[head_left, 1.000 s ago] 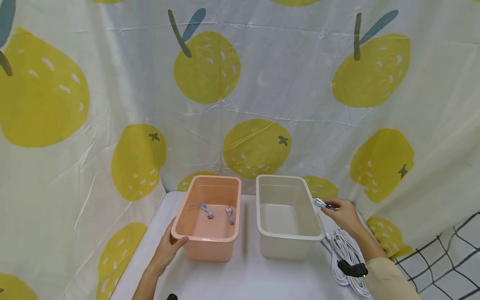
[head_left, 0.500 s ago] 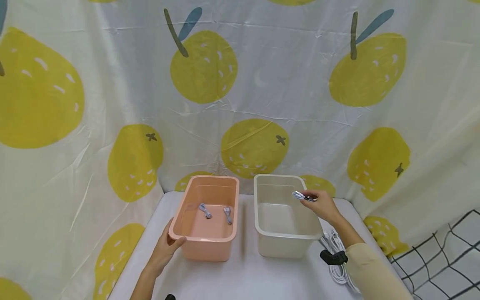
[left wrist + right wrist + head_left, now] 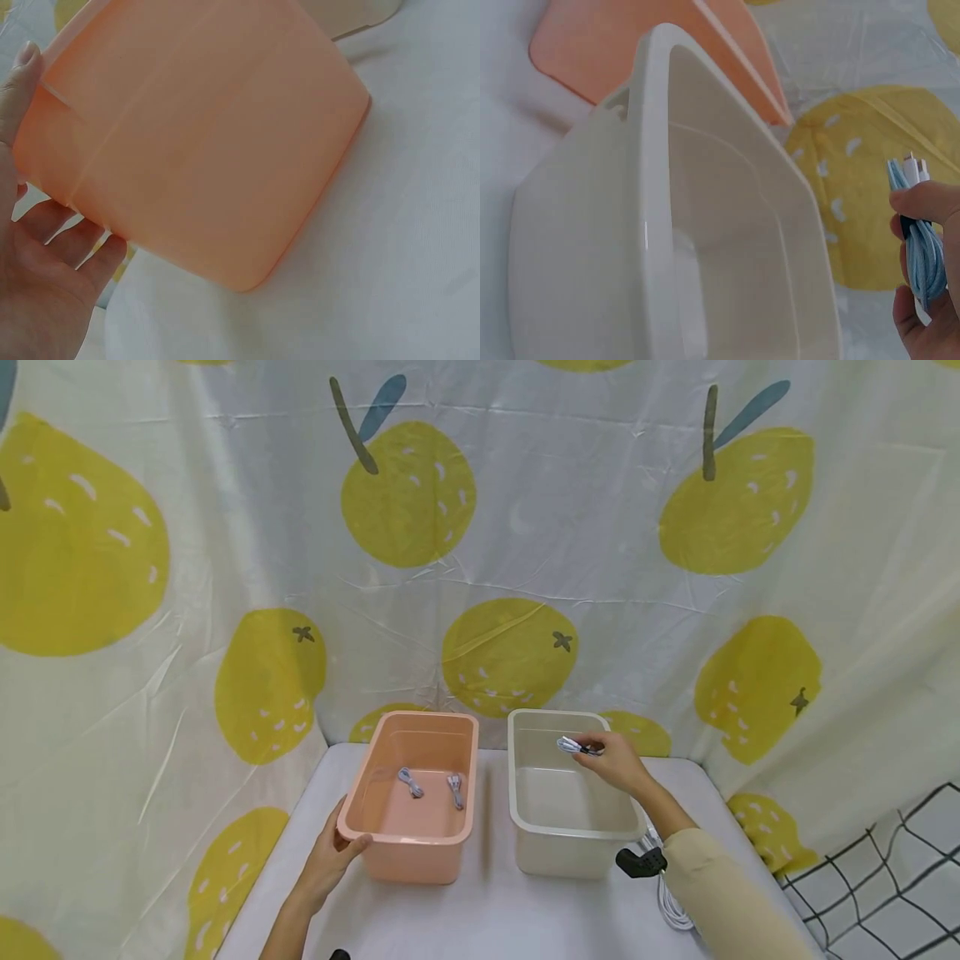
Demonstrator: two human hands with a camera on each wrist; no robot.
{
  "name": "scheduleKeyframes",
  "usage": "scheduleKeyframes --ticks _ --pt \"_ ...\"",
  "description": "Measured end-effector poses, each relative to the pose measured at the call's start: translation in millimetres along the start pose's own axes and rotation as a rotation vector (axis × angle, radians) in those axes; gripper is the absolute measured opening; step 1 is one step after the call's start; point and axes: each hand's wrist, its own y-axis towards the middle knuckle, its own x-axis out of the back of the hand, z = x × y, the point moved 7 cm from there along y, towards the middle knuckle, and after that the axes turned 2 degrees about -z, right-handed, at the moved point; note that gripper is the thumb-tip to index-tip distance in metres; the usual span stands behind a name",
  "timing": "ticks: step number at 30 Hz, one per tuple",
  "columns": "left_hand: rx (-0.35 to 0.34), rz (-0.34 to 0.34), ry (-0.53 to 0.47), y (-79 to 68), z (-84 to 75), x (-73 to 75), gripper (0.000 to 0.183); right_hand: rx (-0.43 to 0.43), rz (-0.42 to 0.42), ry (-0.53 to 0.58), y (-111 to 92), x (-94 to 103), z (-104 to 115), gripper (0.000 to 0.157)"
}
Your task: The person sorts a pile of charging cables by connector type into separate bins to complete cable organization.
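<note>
My left hand (image 3: pixel 327 857) grips the near left corner of a peach plastic bin (image 3: pixel 408 862), thumb over the rim and fingers against its outer side. Two small coiled cables lie on that bin's floor, a left one (image 3: pixel 411 782) and a right one (image 3: pixel 456 791). Above the cream bin (image 3: pixel 564 855), my right hand (image 3: pixel 617 763) pinches a bundled light-blue charging cable (image 3: pixel 924 259). A dark band wraps the bundle, and white plug ends show at its top in the right wrist view. Inside the cream bin only bare floor shows.
White coiled cord (image 3: pixel 672 906) lies on the table right of the cream bin, partly hidden by the right sleeve. A fruit-print curtain (image 3: pixel 525 552) hangs behind the white table (image 3: pixel 495 927). Black wire grid (image 3: pixel 885 868) stands at the far right.
My right hand has carried the bundled cable leftward from beside the cream bin's right rim to over its opening. My left hand keeps its grip on the peach bin.
</note>
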Motion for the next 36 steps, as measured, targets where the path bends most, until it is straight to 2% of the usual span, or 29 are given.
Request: scheduleKeyframes --ticks 5,13,19,29,36 --pt "0.001 0.001 -0.004 0.5 -0.5 0.2 0.089 0.006 0.021 0.022 13.1 -17.1 14.3 0.024" --pt "-0.02 0.0 -0.001 0.8 -2.8 1.9 0.089 0.016 0.038 0.153 29.7 -55.2 37.0 0.024" --pt "-0.02 0.007 -0.013 2.2 0.9 1.6 0.088 0.03 0.077 0.155 35.6 -80.2 50.0 0.023" --pt "-0.03 -0.006 0.017 3.0 2.9 2.0 0.088 0.026 0.1 0.156 43.1 -100.7 62.3 0.021" --pt "-0.027 -0.008 0.021 2.0 2.7 1.7 0.089 0.022 0.086 0.16 47.7 -111.0 67.5 0.019"
